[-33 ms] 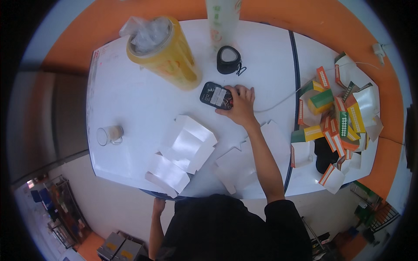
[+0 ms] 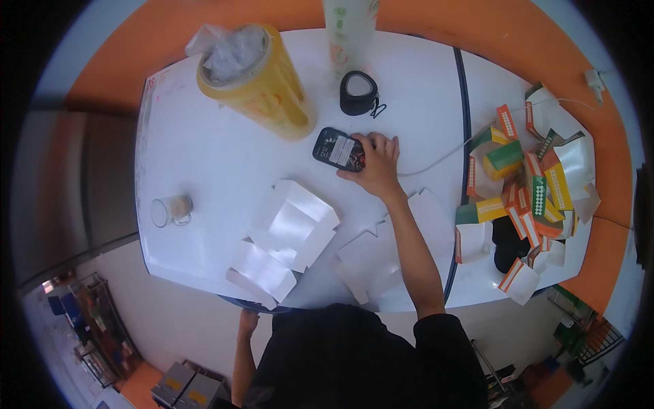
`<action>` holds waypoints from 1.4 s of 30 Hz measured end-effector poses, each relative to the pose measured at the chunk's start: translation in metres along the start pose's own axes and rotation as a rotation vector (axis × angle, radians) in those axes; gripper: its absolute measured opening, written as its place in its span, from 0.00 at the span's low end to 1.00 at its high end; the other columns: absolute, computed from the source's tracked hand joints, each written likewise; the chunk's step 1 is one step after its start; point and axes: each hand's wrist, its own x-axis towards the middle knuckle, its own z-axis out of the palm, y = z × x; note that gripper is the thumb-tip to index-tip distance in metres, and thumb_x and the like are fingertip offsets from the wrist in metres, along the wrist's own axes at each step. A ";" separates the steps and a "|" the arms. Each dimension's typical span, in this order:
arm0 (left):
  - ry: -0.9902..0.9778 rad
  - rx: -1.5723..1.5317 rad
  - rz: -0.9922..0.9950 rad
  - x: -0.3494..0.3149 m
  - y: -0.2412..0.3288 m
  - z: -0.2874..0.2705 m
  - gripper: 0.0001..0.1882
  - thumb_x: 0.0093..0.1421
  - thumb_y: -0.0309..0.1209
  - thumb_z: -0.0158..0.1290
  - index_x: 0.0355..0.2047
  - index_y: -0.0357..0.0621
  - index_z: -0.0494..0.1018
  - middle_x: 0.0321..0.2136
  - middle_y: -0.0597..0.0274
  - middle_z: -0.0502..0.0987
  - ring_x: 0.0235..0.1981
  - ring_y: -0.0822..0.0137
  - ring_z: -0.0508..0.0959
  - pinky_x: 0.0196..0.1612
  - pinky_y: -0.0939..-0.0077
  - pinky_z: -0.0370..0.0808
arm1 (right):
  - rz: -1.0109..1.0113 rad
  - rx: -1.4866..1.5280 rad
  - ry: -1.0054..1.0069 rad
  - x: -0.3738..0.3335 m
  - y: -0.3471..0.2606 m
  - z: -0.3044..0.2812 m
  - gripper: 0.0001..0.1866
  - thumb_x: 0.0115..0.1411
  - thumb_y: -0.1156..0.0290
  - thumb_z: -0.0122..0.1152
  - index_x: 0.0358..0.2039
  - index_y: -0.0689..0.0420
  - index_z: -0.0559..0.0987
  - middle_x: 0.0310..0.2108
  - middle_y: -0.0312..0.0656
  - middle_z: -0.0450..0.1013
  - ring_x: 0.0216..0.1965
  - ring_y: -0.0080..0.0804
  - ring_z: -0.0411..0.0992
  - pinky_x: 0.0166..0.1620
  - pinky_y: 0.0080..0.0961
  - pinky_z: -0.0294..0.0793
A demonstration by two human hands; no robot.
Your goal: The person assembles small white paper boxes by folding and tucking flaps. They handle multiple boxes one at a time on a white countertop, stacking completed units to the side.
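Observation:
A smartphone (image 2: pixel 338 149) with a lit screen lies on the white table, and my right hand (image 2: pixel 379 162) grips its right end, thumb on the near edge and fingers at the far edge. A white cable (image 2: pixel 436 163) runs off to the right from behind that hand. My left hand (image 2: pixel 248 323) is low at the table's front edge, its fingers mostly hidden. Between my arms and the phone lie an unfolded white carton (image 2: pixel 293 228) and, partly under my right forearm, another flat white carton sheet (image 2: pixel 371 262). Beyond the phone sits a small black round-topped device (image 2: pixel 358 94) with a strap loop.
A tall yellow roll (image 2: pixel 276 88) with clear plastic stuffed in its top stands at the far left. Behind the black device rises a pale translucent roll (image 2: pixel 349 34). A glass mug (image 2: pixel 171 210) lies toward the left edge. Several orange, green and yellow cartons (image 2: pixel 538 194) pile up right.

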 end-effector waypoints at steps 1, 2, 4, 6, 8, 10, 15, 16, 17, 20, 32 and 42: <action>-0.004 0.130 0.067 0.000 0.000 0.003 0.21 0.70 0.32 0.49 0.60 0.36 0.69 0.51 0.52 0.78 0.54 0.53 0.80 0.50 0.55 0.81 | -0.003 -0.002 0.013 -0.001 0.001 0.002 0.49 0.40 0.47 0.83 0.62 0.44 0.72 0.57 0.44 0.63 0.66 0.47 0.55 0.74 0.66 0.34; -0.017 0.235 0.130 -0.001 -0.001 0.005 0.20 0.70 0.31 0.49 0.60 0.35 0.69 0.51 0.51 0.78 0.54 0.52 0.80 0.50 0.55 0.81 | -0.011 -0.002 0.014 -0.001 0.002 0.002 0.49 0.40 0.46 0.83 0.63 0.44 0.72 0.57 0.44 0.62 0.66 0.48 0.55 0.74 0.65 0.35; 0.028 0.177 0.116 -0.005 -0.002 0.011 0.20 0.70 0.31 0.47 0.59 0.34 0.70 0.51 0.50 0.79 0.52 0.54 0.80 0.48 0.58 0.82 | -0.028 -0.004 0.029 -0.001 0.004 0.002 0.49 0.41 0.46 0.83 0.63 0.43 0.71 0.57 0.44 0.62 0.65 0.50 0.55 0.74 0.64 0.35; 0.133 -0.190 -0.077 -0.008 0.000 0.020 0.21 0.69 0.32 0.45 0.57 0.32 0.73 0.49 0.51 0.81 0.48 0.56 0.82 0.45 0.63 0.83 | -0.034 -0.003 0.029 -0.001 0.005 0.003 0.49 0.41 0.46 0.83 0.63 0.43 0.71 0.57 0.44 0.62 0.64 0.50 0.55 0.73 0.63 0.36; 0.107 -0.123 -0.029 -0.010 0.002 0.022 0.21 0.70 0.32 0.44 0.57 0.31 0.73 0.50 0.50 0.81 0.48 0.56 0.82 0.45 0.62 0.83 | -0.041 -0.006 0.037 0.000 0.004 0.003 0.49 0.41 0.46 0.82 0.63 0.42 0.71 0.57 0.44 0.62 0.63 0.50 0.56 0.73 0.63 0.37; 0.090 -0.110 -0.032 -0.010 0.005 0.023 0.21 0.70 0.32 0.43 0.57 0.31 0.73 0.50 0.50 0.80 0.49 0.56 0.82 0.46 0.61 0.83 | -0.032 -0.010 0.035 0.000 0.003 0.003 0.48 0.41 0.46 0.82 0.63 0.43 0.71 0.56 0.44 0.62 0.63 0.50 0.56 0.73 0.63 0.37; 0.084 -0.144 -0.082 -0.006 0.003 0.020 0.20 0.70 0.31 0.42 0.56 0.32 0.73 0.51 0.51 0.80 0.50 0.56 0.81 0.47 0.62 0.83 | -0.022 -0.010 0.019 -0.001 0.000 0.000 0.48 0.40 0.47 0.83 0.63 0.43 0.72 0.57 0.43 0.62 0.64 0.47 0.56 0.74 0.65 0.36; 0.078 -0.112 -0.043 -0.006 0.001 0.020 0.20 0.70 0.31 0.42 0.56 0.33 0.73 0.51 0.51 0.80 0.51 0.56 0.81 0.47 0.62 0.83 | -0.017 0.003 0.017 -0.001 0.000 0.000 0.49 0.40 0.48 0.83 0.63 0.44 0.72 0.57 0.43 0.63 0.66 0.45 0.56 0.74 0.66 0.36; 0.076 -0.116 -0.043 -0.005 0.000 0.020 0.20 0.70 0.31 0.42 0.56 0.33 0.73 0.51 0.51 0.80 0.51 0.56 0.81 0.47 0.61 0.82 | -0.008 -0.007 0.009 -0.001 -0.001 -0.001 0.49 0.40 0.48 0.83 0.63 0.44 0.72 0.57 0.43 0.62 0.66 0.45 0.56 0.74 0.66 0.36; 0.086 -0.143 -0.047 -0.004 -0.004 0.022 0.20 0.70 0.31 0.42 0.56 0.35 0.73 0.51 0.53 0.80 0.52 0.56 0.80 0.48 0.61 0.82 | -0.015 -0.010 0.018 -0.001 -0.001 -0.001 0.49 0.40 0.48 0.83 0.63 0.44 0.72 0.57 0.43 0.62 0.66 0.46 0.56 0.74 0.65 0.36; 0.007 0.034 -0.027 -0.008 0.013 0.014 0.19 0.70 0.33 0.47 0.57 0.35 0.71 0.52 0.49 0.78 0.53 0.54 0.79 0.49 0.59 0.81 | -0.041 -0.028 0.043 -0.002 0.002 0.002 0.49 0.39 0.47 0.84 0.62 0.43 0.72 0.56 0.43 0.62 0.63 0.50 0.57 0.73 0.64 0.39; 0.063 -0.162 -0.037 -0.002 0.002 0.022 0.20 0.71 0.38 0.47 0.55 0.40 0.76 0.49 0.57 0.81 0.50 0.59 0.80 0.47 0.62 0.79 | -0.038 -0.028 0.030 -0.003 0.001 0.001 0.49 0.40 0.47 0.83 0.63 0.43 0.72 0.56 0.44 0.62 0.63 0.51 0.56 0.74 0.64 0.38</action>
